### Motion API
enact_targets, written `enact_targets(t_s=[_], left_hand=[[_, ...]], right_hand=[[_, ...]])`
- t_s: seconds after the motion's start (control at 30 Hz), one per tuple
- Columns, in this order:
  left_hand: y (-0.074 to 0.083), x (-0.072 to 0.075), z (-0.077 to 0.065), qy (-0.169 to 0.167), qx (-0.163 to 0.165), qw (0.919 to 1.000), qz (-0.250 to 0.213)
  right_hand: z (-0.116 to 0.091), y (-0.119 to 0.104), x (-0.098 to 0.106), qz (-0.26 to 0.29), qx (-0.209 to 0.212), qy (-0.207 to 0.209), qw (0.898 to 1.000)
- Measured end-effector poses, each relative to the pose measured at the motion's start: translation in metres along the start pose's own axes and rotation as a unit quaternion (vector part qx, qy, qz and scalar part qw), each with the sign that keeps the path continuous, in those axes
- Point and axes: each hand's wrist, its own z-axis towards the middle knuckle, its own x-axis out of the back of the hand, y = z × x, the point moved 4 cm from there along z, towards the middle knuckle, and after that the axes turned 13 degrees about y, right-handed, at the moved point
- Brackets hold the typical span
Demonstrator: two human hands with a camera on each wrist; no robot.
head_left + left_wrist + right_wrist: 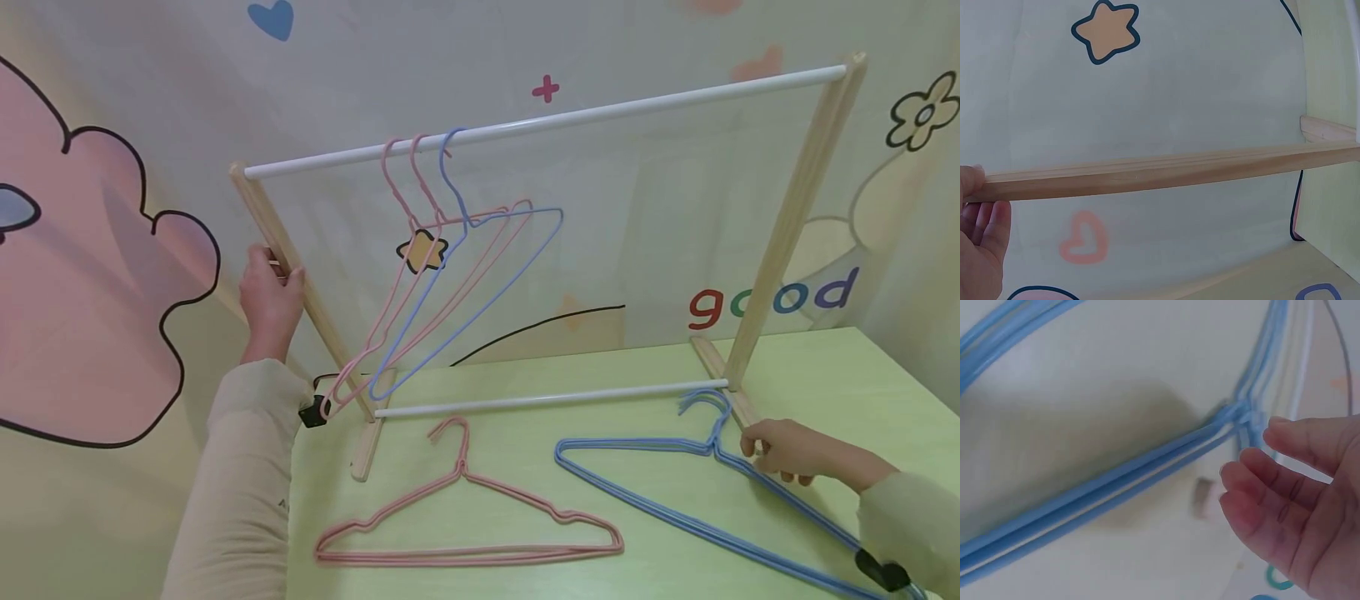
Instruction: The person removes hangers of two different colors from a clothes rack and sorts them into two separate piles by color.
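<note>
My left hand (272, 300) grips the rack's left wooden post (321, 315). In the left wrist view the thumb lies on one side of the wooden post (1147, 178) and the fingers on the other. Over the white top bar (600, 115) hang two pink hangers and a blue hanger (517, 265). Just above a stack of blue hangers (713, 450) on the table is my right hand (813, 457). In the right wrist view its fingers are loosely bent, with nothing between them and the thumb, beside the necks of the blue hangers (1235, 415).
Pink hangers (450, 557) lie stacked on the light green table (510, 467), in front of the rack. A white lower bar (555, 402) joins the rack's two sides. Behind stands a wall with printed drawings, including a star and letters.
</note>
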Motion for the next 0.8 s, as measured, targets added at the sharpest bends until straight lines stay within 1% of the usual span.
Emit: enact_targets(t_s=[0.17,0.33,0.43,0.5,0.57,0.7,0.8], left_hand=[[0.000,-0.001,0.001,-0.002,0.004,1.0000,-0.006],[-0.001,-0.001,0.000,-0.002,0.002,1.0000,-0.008],[-0.001,-0.001,-0.001,-0.002,0.000,1.0000,-0.007],[-0.001,0.000,-0.001,-0.001,0.000,1.0000,-0.007],[-0.001,0.000,-0.001,0.000,0.000,1.0000,-0.009],[-0.001,-0.001,0.000,0.002,0.002,0.9999,-0.013],[-0.001,-0.001,0.002,0.006,0.000,0.9998,-0.016]], right_hand=[[0.012,-0.034,0.011,-0.003,0.068,0.015,0.998],[0.022,-0.064,0.016,0.009,0.114,0.023,0.993],[0.027,-0.084,0.022,0.015,0.140,0.046,0.989],[0.031,-0.100,0.026,0.021,0.151,0.064,0.986],[0.035,-0.115,0.031,0.021,0.164,0.092,0.982],[0.044,-0.142,0.037,0.003,0.178,0.140,0.974],[0.049,-0.160,0.039,0.008,0.170,0.151,0.974]])
